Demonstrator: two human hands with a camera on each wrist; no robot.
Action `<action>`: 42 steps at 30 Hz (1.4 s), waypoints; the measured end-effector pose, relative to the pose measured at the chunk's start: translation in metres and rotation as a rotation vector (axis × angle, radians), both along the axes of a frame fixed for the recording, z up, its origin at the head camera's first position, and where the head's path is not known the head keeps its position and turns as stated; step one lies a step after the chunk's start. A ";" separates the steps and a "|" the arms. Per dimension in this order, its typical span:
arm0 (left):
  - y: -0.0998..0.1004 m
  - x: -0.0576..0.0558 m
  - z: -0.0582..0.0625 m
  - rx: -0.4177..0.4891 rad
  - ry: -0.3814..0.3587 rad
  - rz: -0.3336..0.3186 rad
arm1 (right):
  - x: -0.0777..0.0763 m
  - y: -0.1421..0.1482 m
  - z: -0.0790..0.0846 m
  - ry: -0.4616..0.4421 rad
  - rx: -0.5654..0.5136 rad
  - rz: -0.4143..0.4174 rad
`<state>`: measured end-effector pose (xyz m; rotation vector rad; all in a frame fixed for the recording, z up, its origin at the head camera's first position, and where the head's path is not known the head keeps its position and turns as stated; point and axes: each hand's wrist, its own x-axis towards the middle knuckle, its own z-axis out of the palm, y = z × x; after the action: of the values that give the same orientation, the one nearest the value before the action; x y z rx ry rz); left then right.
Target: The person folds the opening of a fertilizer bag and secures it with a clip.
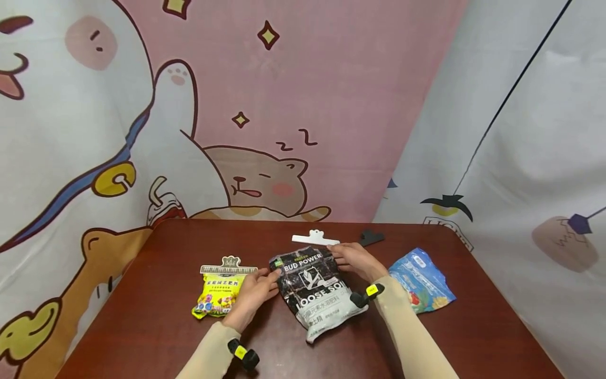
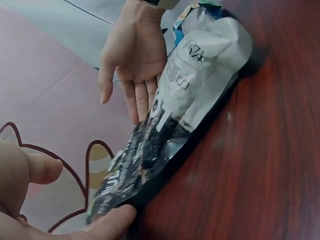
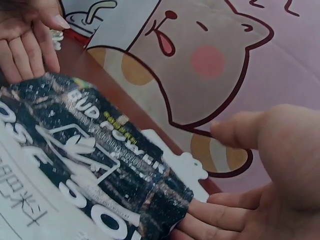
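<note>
A black and white bag of loose soil (image 1: 310,287), printed "BUD POWER", lies tilted on the table in front of me. My left hand (image 1: 255,292) is at its upper left edge, fingers extended against the side, thumb raised apart. On the opposite side my right hand (image 1: 357,260) touches the upper right corner with fairly straight fingers; its thumb stands off the bag in the right wrist view. Just left of the left hand, a yellow bag (image 1: 218,295) has a clip with piano-key markings (image 1: 229,269) along its top. Beyond the soil bag lies a white clip (image 1: 315,238).
A blue bag (image 1: 423,281) lies to the right, partly behind the right forearm. The black clip (image 1: 371,238) rests near the back edge of the brown table (image 1: 156,316). A cartoon-printed cloth (image 1: 331,105) hangs behind the table.
</note>
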<state>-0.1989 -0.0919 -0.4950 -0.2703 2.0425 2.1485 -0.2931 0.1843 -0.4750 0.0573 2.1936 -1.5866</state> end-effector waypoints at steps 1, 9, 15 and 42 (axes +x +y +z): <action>0.001 -0.001 -0.002 0.009 -0.001 0.002 | -0.001 0.000 -0.002 0.000 0.006 -0.003; 0.007 -0.006 -0.014 -0.008 0.038 -0.006 | -0.006 -0.003 -0.015 0.031 0.072 -0.054; 0.011 -0.009 -0.017 -0.031 0.032 0.019 | -0.006 -0.003 -0.023 0.035 0.144 -0.104; 0.016 -0.017 -0.002 -0.017 0.015 0.077 | 0.006 0.003 -0.019 0.133 0.027 -0.207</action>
<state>-0.2157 -0.0762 -0.4969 -0.3421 2.0923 2.1849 -0.2875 0.1874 -0.4940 0.1980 2.3773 -1.7154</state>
